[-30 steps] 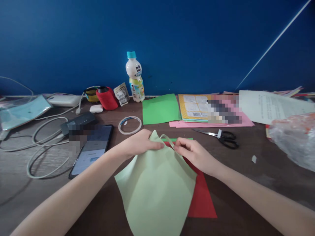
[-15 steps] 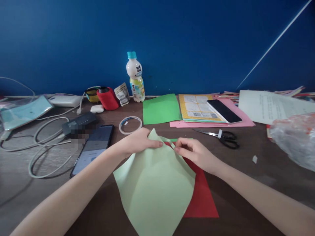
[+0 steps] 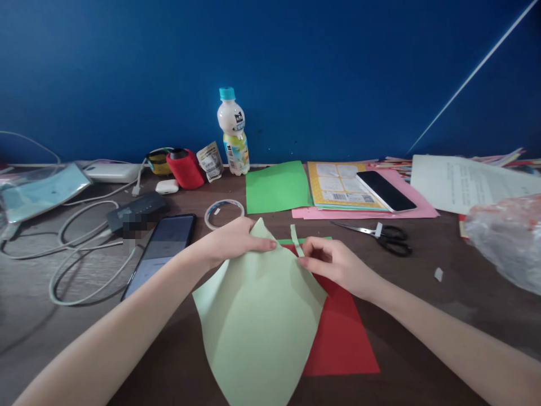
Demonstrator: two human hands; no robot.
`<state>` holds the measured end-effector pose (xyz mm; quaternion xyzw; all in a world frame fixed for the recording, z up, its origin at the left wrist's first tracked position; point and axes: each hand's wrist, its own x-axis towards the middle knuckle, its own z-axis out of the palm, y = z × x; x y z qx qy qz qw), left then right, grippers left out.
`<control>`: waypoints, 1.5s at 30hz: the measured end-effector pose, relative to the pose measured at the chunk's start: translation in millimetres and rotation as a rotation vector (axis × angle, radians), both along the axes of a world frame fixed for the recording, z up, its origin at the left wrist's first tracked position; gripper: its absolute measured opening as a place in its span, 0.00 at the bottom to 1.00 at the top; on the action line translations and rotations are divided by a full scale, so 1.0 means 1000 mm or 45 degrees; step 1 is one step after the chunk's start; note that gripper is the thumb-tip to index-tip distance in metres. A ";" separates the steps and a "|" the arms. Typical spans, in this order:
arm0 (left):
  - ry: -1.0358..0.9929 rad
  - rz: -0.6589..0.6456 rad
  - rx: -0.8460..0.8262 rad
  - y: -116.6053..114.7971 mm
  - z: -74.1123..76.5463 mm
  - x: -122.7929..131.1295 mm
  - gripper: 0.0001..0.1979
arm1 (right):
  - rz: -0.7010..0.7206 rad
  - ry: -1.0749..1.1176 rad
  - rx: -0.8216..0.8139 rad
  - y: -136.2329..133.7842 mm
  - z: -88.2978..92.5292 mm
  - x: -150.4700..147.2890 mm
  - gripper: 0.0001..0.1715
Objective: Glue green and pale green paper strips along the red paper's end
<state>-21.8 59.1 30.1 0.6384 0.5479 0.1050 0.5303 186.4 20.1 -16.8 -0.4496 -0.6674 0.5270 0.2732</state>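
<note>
The left hand [image 3: 240, 239] has its grip clamped on the upper edge of a pale green sheet [image 3: 257, 316], thumb laid flat on the near face and the other fingers mostly hidden behind; a pointed corner stands up just beside the thumb. The right hand [image 3: 332, 262] has thumb and forefinger together on a narrow strip [image 3: 296, 239] of like colour, its free end sticking up; whether strip and sheet are joined cannot be told. The sheet is bowed in front of the person, its near end out of view, overlapping a red sheet [image 3: 346, 338] on the counter [image 3: 422, 242].

The pale sheet looks light and thin, supple enough to bend yet stiff enough to keep a curve, and probably easy to crease or tear. A flat, gentle pinch close to the edge should suit it; the strip seems flimsier, best taken by fingertips.

Just beyond the left hand lies a roll of tape [image 3: 207, 214], with scissors [image 3: 393, 241] to the right of the right hand. Farther back, a bright green sheet [image 3: 276, 189] lies near an upright bottle [image 3: 236, 146]
</note>
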 end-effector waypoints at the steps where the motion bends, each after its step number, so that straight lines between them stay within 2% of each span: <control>1: 0.000 -0.011 0.007 0.000 0.000 0.000 0.14 | 0.000 -0.004 0.006 0.000 0.000 0.000 0.14; 5: -0.009 -0.026 0.030 0.000 0.002 -0.002 0.12 | -0.014 0.009 0.022 0.001 -0.001 0.000 0.14; 10: -0.072 -0.018 -0.052 0.002 0.002 -0.004 0.12 | -0.040 -0.015 -0.001 0.001 0.000 0.000 0.16; 15: -0.010 0.011 -0.030 0.003 0.001 -0.005 0.15 | 0.020 0.019 -0.042 0.000 0.000 0.001 0.16; 24: -0.010 -0.064 0.012 0.006 0.002 -0.008 0.13 | 0.003 -0.008 -0.024 0.001 -0.003 0.000 0.15; 32: 0.005 -0.031 -0.006 0.007 0.003 -0.009 0.14 | -0.022 0.027 -0.070 0.002 -0.002 0.000 0.17; 38: -0.009 0.012 -0.001 0.007 0.004 -0.010 0.14 | 0.008 0.067 -0.053 0.001 0.001 -0.001 0.15; 45: -0.033 0.005 -0.011 0.007 0.002 -0.010 0.11 | -0.038 -0.085 0.040 -0.002 -0.002 -0.003 0.12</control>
